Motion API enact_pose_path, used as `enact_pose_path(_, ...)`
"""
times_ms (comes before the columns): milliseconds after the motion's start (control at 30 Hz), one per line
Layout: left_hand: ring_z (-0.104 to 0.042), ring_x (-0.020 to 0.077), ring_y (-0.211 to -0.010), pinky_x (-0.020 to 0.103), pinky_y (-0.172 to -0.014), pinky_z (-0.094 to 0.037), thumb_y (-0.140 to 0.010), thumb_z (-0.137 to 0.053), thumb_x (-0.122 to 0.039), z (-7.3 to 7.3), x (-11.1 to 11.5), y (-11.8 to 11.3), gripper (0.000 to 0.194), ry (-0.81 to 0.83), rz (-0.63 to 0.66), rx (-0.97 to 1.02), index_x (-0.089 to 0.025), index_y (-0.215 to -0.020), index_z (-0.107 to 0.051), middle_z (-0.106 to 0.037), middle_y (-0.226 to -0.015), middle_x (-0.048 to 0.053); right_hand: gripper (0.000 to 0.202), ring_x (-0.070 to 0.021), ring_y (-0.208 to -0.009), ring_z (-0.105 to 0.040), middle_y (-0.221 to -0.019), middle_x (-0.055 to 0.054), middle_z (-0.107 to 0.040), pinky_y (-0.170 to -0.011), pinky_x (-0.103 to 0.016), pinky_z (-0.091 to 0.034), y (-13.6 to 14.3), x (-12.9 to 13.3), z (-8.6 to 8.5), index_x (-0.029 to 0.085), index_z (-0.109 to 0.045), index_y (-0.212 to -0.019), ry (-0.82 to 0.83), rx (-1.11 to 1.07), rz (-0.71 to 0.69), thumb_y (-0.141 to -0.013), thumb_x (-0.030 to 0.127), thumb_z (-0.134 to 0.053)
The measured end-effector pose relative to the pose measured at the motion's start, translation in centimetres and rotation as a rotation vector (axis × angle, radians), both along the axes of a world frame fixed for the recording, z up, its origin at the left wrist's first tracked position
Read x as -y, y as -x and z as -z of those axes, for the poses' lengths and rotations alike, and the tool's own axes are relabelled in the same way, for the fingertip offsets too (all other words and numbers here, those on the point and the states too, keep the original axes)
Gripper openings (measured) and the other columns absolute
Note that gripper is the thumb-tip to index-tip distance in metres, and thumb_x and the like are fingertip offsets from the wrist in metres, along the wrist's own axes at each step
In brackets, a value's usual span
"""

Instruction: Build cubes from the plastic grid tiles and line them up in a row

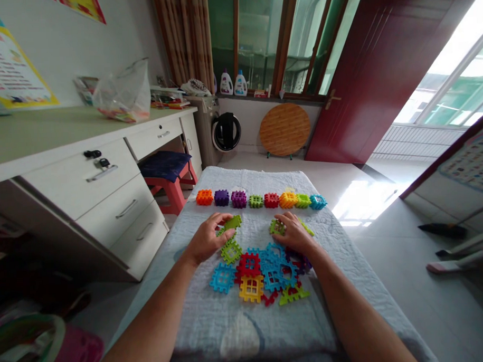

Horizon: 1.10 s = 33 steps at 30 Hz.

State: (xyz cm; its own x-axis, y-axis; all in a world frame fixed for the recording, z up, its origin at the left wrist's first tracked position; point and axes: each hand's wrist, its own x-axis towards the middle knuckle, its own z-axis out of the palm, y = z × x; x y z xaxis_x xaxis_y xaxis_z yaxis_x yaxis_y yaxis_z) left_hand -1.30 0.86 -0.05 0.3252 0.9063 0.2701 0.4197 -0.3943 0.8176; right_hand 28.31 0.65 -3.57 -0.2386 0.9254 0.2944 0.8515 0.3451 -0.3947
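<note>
My left hand (pixel 207 238) is closed on light-green interlocking plastic tiles (pixel 232 222), thumb on the near side and fingers behind. Just below it lies another green window tile (pixel 231 252). Over on the right, my right hand (pixel 294 233) has its fingers bent down on a green tile (pixel 276 227) at the cloth; part of that tile is hidden. A green strip (pixel 307 228) shows past its knuckles. Nearer me is a loose pile with blue tiles (pixel 273 264), a red tile (pixel 250 264), a yellow window tile (pixel 251 289) and green pieces (pixel 293 294). One blue tile (pixel 223 278) lies at its left.
Across the far part of the cloth-covered table (pixel 215 330) runs a row of assembled cubes, from an orange cube (pixel 204 197) to a blue cube (pixel 318 201). A white desk (pixel 66 139) and a red stool (pixel 174 196) stand left. A pink basket (pixel 83 347) sits lower left.
</note>
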Motion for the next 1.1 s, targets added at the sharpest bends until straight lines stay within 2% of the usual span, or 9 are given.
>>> enact_pose_path(233,-0.066,0.0199,-0.096,0.028,-0.071,-0.051,-0.086,-0.052,-0.036,0.6,0.2,-1.7,0.040,0.503,0.056,0.730,-0.017,-0.122,-0.052,-0.064,-0.116,0.011,0.042,-0.0219,-0.095,-0.050,-0.099,-0.007,-0.052,-0.090,-0.037,-0.042,0.5,0.4,-0.7,0.017,-0.060,-0.110,0.012,-0.025,-0.009,-0.069,0.024,-0.067)
enact_pose_path(367,-0.067,0.0223,-0.099,0.035,-0.082,-0.052,-0.089,-0.047,-0.033,0.9,0.1,-2.1,0.035,0.675,0.082,0.898,-0.013,-0.116,-0.054,-0.066,-0.114,0.015,0.045,-0.0217,-0.096,-0.050,-0.100,-0.006,-0.052,-0.092,-0.036,-0.041,0.5,0.3,-0.3,0.018,-0.059,-0.112,0.012,-0.034,-0.015,-0.068,0.023,-0.068)
enact_pose_path(433,-0.067,0.0226,-0.099,0.037,-0.085,-0.052,-0.088,-0.048,-0.032,1.1,0.0,-2.3,0.031,0.673,0.083,0.895,-0.013,-0.112,-0.056,-0.066,-0.114,0.015,0.046,-0.0216,-0.096,-0.051,-0.100,-0.006,-0.052,-0.092,-0.036,-0.041,0.6,0.2,-0.1,0.020,-0.059,-0.113,0.010,-0.037,-0.017,-0.068,0.023,-0.068)
enact_pose_path(533,-0.067,0.0215,-0.095,0.037,-0.084,-0.052,-0.086,-0.052,-0.034,1.6,-0.2,-2.6,0.030,0.565,0.061,0.791,-0.014,-0.108,-0.057,-0.066,-0.109,0.012,0.045,-0.0213,-0.095,-0.052,-0.098,-0.005,-0.052,-0.090,-0.036,-0.041,0.7,0.2,-0.2,0.020,-0.059,-0.112,0.014,-0.039,-0.014,-0.068,0.024,-0.068)
enact_pose_path(600,-0.065,0.0203,-0.095,0.036,-0.085,-0.051,-0.086,-0.052,-0.037,1.9,-0.3,-2.7,0.030,0.411,0.015,0.630,-0.015,-0.105,-0.059,-0.065,-0.107,0.010,0.043,-0.0213,-0.095,-0.052,-0.097,-0.005,-0.053,-0.090,-0.035,-0.041,0.8,0.3,-0.4,0.020,-0.060,-0.110,0.021,-0.042,-0.011,-0.068,0.023,-0.068)
enact_pose_path(733,-0.057,0.0187,-0.101,0.032,-0.091,-0.047,-0.086,-0.052,-0.037,1.7,-0.2,-2.7,0.025,0.003,-0.174,0.255,-0.019,-0.097,-0.065,-0.057,-0.107,0.005,0.040,-0.0214,-0.095,-0.052,-0.097,-0.005,-0.054,-0.088,-0.036,-0.042,0.9,0.3,-0.6,0.020,-0.060,-0.106,0.017,-0.070,-0.016,-0.068,0.025,-0.069)
enact_pose_path(800,-0.057,0.0179,-0.096,0.031,-0.089,-0.046,-0.086,-0.051,-0.035,1.3,0.1,-2.8,0.023,-0.091,-0.201,0.161,-0.019,-0.092,-0.066,-0.056,-0.100,0.004,0.038,-0.0206,-0.093,-0.053,-0.096,-0.004,-0.054,-0.086,-0.035,-0.043,1.1,0.3,-0.8,0.020,-0.060,-0.105,-0.002,-0.099,-0.031,-0.068,0.024,-0.069)
enact_pose_path(900,-0.059,0.0166,-0.085,0.029,-0.081,-0.047,-0.086,-0.051,-0.032,1.1,0.4,-3.0,0.021,-0.089,-0.169,0.149,-0.018,-0.094,-0.065,-0.058,-0.089,0.003,0.037,-0.0186,-0.087,-0.054,-0.093,-0.004,-0.054,-0.081,-0.033,-0.045,1.7,0.4,-1.3,0.020,-0.058,-0.105,-0.024,-0.161,-0.071,-0.069,0.023,-0.068)
enact_pose_path(1100,-0.065,0.0168,-0.074,0.026,-0.068,-0.050,-0.079,-0.062,-0.031,1.9,0.4,-4.5,0.032,0.079,-0.097,0.263,-0.020,-0.108,-0.057,-0.069,-0.089,0.002,0.040,-0.0163,-0.084,-0.056,-0.094,-0.004,-0.055,-0.076,-0.030,-0.048,4.0,0.6,-1.9,0.020,-0.056,-0.109,-0.110,-0.315,-0.130,-0.070,0.025,-0.067)
